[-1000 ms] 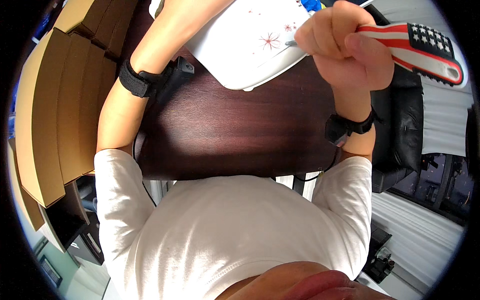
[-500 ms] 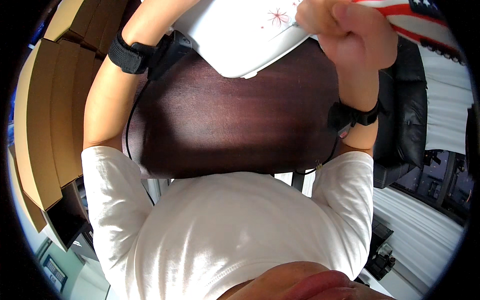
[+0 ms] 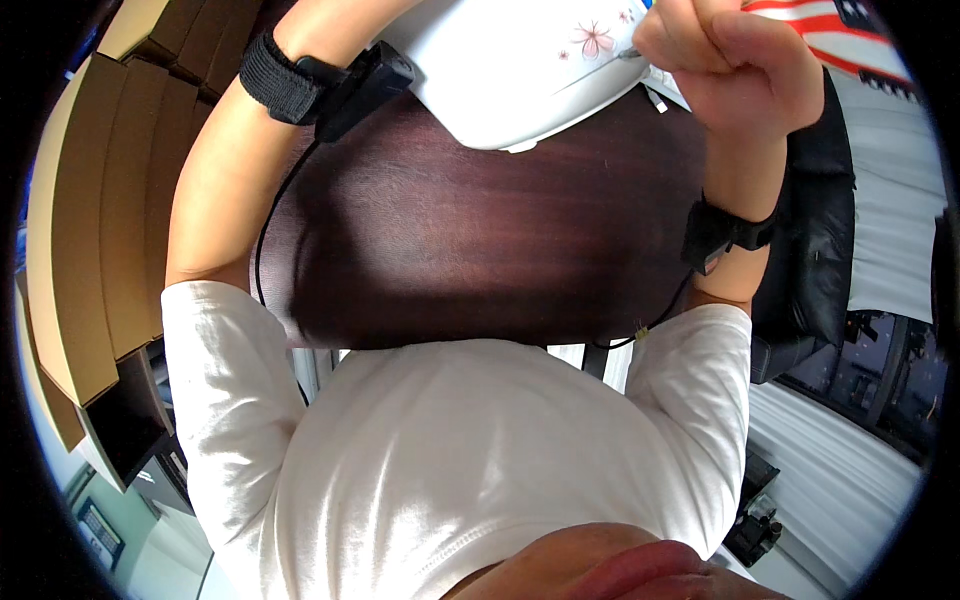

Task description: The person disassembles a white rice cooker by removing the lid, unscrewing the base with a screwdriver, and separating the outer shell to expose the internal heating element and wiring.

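My right hand (image 3: pixel 735 65) is closed at the upper right, its fingers curled round a slim tool with a pointed grey tip (image 3: pixel 628 53). The tip is at the surface of a white plastic case (image 3: pixel 510 90) with rounded corners and printed pink flowers; whether it touches cannot be told. Most of the tool is hidden in the fist. From the upper left my left forearm (image 3: pixel 225 190) reaches toward the case, but the hand itself lies beyond the top edge of the picture. Below the right fist lies a small white cable plug (image 3: pixel 655 100).
A dark wood table (image 3: pixel 470 240) carries the case. Brown cardboard boxes (image 3: pixel 75 230) stand at the left, and a black leather chair (image 3: pixel 815 220) at the right. Each wrist wears a black strapped device (image 3: pixel 365 90) with a thin cable. A striped red and white cloth (image 3: pixel 825 35) shows at upper right.
The case and both forearms appear slightly farther right in the picture. The white plug has come into sight below my right fist, which still grips the slim tool.
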{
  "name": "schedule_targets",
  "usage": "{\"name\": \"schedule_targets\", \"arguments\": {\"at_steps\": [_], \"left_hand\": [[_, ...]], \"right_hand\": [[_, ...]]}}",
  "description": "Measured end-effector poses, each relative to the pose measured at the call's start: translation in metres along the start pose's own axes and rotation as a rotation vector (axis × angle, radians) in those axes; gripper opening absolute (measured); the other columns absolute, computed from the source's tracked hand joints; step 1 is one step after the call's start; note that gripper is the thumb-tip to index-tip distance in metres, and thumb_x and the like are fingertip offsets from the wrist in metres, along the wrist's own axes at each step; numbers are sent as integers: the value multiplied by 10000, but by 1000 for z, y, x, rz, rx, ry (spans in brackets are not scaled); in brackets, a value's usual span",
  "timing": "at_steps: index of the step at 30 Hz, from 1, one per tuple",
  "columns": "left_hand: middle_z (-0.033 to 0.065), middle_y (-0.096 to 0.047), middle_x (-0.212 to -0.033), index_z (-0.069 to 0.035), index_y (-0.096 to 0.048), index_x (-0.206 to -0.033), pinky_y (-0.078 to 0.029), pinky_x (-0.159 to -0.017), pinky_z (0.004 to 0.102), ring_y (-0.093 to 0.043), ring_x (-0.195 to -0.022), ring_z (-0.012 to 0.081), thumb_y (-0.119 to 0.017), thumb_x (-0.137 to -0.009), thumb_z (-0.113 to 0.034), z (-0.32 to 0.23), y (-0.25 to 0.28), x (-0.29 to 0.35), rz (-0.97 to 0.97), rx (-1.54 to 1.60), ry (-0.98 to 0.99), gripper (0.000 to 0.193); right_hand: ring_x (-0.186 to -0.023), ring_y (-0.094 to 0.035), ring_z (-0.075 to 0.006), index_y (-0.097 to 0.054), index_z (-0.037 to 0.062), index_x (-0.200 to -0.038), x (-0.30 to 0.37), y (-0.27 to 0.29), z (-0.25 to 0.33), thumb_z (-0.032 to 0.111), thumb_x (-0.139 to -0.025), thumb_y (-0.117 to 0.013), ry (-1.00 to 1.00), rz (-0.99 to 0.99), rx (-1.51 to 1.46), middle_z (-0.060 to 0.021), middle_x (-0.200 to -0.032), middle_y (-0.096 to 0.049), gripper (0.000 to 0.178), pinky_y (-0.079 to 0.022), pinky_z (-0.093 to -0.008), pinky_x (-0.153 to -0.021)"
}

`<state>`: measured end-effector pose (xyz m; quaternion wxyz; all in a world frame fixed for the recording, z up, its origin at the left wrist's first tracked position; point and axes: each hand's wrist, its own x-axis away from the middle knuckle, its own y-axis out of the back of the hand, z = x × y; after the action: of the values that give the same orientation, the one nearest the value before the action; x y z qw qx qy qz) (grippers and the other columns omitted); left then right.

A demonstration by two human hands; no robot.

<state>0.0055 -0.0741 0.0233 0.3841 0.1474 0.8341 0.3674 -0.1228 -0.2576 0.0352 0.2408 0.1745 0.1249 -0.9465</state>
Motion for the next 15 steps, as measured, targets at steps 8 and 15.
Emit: {"name": "schedule_targets", "arguments": {"at_steps": [8, 15], "left_hand": [[269, -730, -894, 90, -729, -962, -579, -818, 441, -722, -840, 396, -542, -984, -338, 43, -12, -2, 29, -281, -248, 468], [317, -718, -929, 119, -721, -1011, -558, -824, 445, -729, -879, 408, -554, -941, -384, -9, -2, -11, 112, 128, 120, 535]], "right_hand": [[-489, -276, -92, -409, 144, -692, 36, 8, -33, 232, -1013, -462, -485, -53, 541, 36, -594, -315, 338, -239, -254, -475], [-474, -262, -69, -348, 163, -687, 132, 62, 35, 174, -954, -462, 63, -558, 43, 48, -548, -336, 291, -216, -260, -472]]}}
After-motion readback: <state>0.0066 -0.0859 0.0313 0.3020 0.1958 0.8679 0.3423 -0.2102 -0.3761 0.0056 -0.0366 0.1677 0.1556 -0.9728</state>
